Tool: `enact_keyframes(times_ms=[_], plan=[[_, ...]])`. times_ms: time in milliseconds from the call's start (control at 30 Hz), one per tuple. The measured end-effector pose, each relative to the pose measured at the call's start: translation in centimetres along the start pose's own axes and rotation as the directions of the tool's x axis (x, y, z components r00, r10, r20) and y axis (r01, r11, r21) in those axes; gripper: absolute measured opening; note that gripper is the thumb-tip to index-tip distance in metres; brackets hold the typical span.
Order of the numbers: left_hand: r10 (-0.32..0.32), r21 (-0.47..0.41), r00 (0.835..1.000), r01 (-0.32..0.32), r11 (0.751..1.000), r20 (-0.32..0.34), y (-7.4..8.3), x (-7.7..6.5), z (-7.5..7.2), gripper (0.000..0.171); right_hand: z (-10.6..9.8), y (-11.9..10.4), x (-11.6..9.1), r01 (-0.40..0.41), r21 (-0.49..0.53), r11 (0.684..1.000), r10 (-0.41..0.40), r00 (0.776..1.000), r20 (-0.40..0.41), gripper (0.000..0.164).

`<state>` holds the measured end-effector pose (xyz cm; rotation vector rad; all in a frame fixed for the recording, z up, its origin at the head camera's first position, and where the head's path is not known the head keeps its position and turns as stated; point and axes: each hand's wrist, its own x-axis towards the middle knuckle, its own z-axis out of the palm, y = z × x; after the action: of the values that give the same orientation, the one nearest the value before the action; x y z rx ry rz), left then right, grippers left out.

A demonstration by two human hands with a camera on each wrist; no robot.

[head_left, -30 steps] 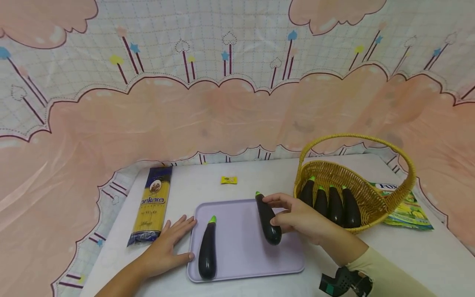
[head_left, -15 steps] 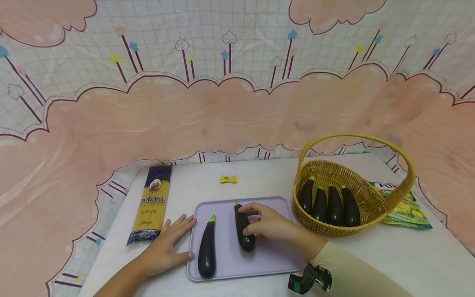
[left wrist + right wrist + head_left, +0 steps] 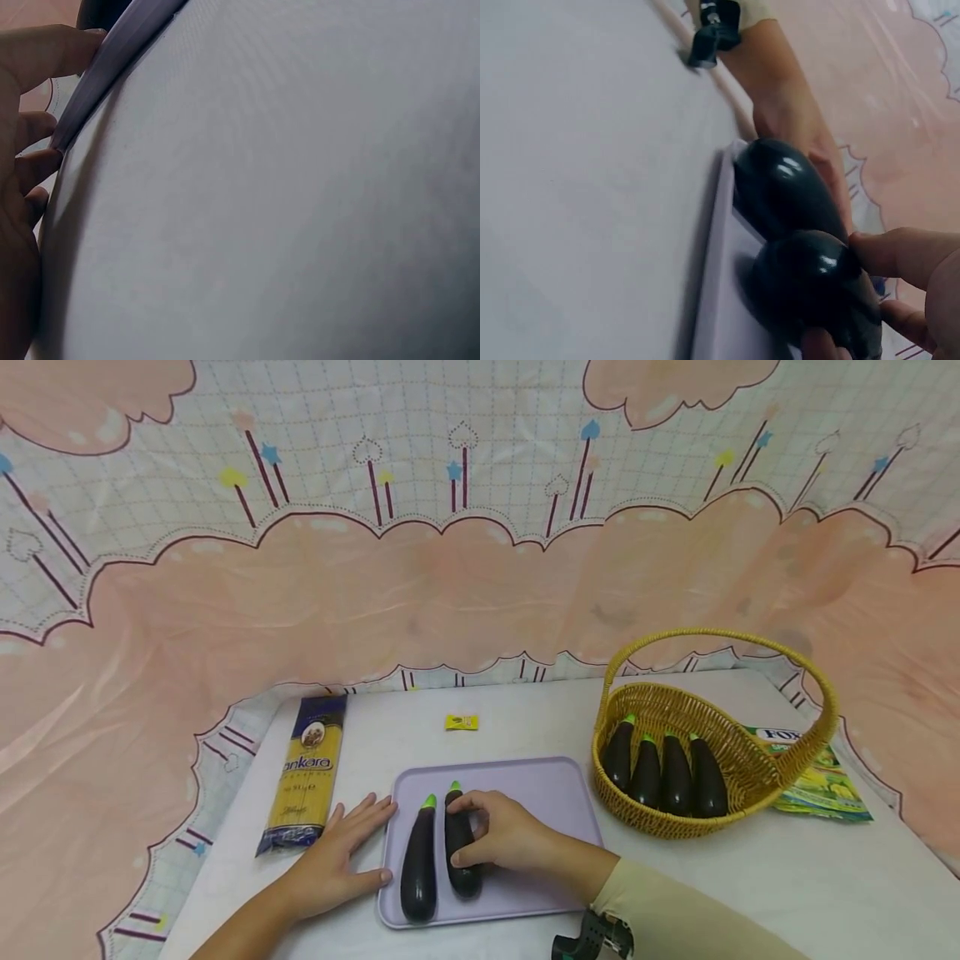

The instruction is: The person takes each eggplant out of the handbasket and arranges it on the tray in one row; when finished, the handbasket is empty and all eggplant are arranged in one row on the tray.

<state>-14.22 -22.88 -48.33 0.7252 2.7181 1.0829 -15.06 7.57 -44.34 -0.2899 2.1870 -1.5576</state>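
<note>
1. Tray: a lilac, shallow-rimmed tray (image 3: 540, 793) lies flat on the white tabletop (image 3: 540, 718), lower centre of the frame. It contains one eggplant at rest, with a second held within its rim.
2. Resting eggplant: the left-hand eggplant (image 3: 418, 872) lies lengthwise near the tray's left side, green tip toward the top of the frame.
3. Held eggplant: the second eggplant (image 3: 459, 843) is just to the right of the first, tip also upward. A narrow gap shows in the head view; in the right wrist view their rounded ends overlap. Whether it bears on the tray floor cannot be told.
4. Hands: the two are apart. The right hand (image 3: 513, 839) pinches the second eggplant between thumb and fingers. The left hand (image 3: 347, 856) has its fingers spread, index and thumb tips touching the tray's left rim.
5. Basket: a yellow wicker basket (image 3: 753, 777) with an arched handle stands right of centre. Four eggplants (image 3: 677, 777) lean side by side in its left and middle portion, green tips up.
6. Packages: a pasta packet (image 3: 303, 785) lies left of the tray; a small yellow sachet (image 3: 461, 722) lies above the tray; a green bag (image 3: 825, 785), partly hidden by the basket, lies at right.
</note>
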Motion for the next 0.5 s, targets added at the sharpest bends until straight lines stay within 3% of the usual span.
enact_keyframes(times_ms=[167,500], plan=[[0.008,0.000,1.000,-0.008,1.000,-0.003,0.2,0.0,-0.1,0.082,0.6,-0.1,-0.2,0.012,-0.100,0.995,-0.015,1.000,-0.026,0.060],[0.025,0.000,1.000,-0.025,1.000,-0.015,0.2,-0.2,-0.1,0.081,1.4,-0.1,0.2,0.051,-0.121,0.991,-0.052,0.999,-0.009,0.061]])
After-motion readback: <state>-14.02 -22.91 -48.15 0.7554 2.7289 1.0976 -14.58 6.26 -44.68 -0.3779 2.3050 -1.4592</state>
